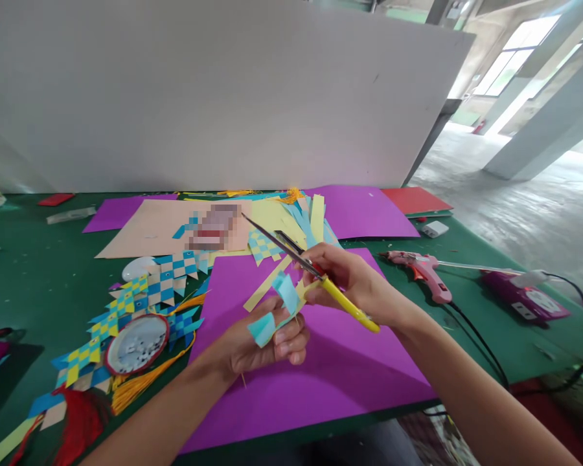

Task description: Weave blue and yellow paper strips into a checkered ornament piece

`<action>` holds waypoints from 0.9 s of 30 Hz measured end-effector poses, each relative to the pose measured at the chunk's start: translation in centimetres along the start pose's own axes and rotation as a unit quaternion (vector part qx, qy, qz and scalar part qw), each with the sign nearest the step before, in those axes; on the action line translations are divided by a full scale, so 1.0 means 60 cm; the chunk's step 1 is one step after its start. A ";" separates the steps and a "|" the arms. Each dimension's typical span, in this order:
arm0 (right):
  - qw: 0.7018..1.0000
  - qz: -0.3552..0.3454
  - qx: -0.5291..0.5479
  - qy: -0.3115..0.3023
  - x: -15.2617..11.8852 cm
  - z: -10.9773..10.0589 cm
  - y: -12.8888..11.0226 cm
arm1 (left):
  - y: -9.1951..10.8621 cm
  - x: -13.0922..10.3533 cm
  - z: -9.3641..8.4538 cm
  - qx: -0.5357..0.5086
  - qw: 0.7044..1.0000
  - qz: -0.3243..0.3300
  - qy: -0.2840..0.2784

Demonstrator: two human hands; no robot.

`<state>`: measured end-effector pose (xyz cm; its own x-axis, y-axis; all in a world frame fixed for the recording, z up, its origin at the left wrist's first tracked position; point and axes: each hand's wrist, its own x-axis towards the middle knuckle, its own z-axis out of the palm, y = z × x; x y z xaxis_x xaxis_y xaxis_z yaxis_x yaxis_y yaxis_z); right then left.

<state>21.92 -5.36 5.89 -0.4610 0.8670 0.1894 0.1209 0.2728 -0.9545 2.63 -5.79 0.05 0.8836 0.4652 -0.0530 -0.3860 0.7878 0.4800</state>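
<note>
My left hand [267,336] is closed around light blue and pale yellow paper strips [286,294], folded so that their ends stick up. My right hand [352,281] holds a pair of scissors [352,304] with yellow handles, the blades pointing up and to the left. Its fingertips also touch a pale yellow end of the strips. Both hands are close together above a purple sheet [330,375]. Beneath them, a loose yellow strip [267,285] lies on that sheet. A woven yellow and blue paper piece [263,246] rests just beyond.
Woven paper fish [168,285] lie at left around a dish of small black-and-white pieces [138,346], near yellow [148,382] and red tassels [85,421]. A pink glue gun [425,268] with a cord is at right, beside a purple power strip [527,298]. A white panel [214,97] stands behind.
</note>
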 end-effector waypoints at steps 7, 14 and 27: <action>0.987 0.048 0.050 0.142 -0.017 0.008 0.005 | 0.011 0.012 0.000 0.125 0.949 0.171 0.234; 0.948 0.089 0.113 0.283 -0.035 0.039 0.012 | 0.005 0.011 0.017 0.251 0.904 0.267 0.223; 0.858 -0.071 -0.449 0.240 -0.074 -0.029 0.017 | -0.004 0.012 0.011 0.306 0.843 0.253 0.362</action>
<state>25.61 -8.21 4.46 -0.1376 0.8121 0.5671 0.8209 0.4139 -0.3935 3.52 -5.94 0.48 0.1669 0.9785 -0.1208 -0.2607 0.1619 0.9518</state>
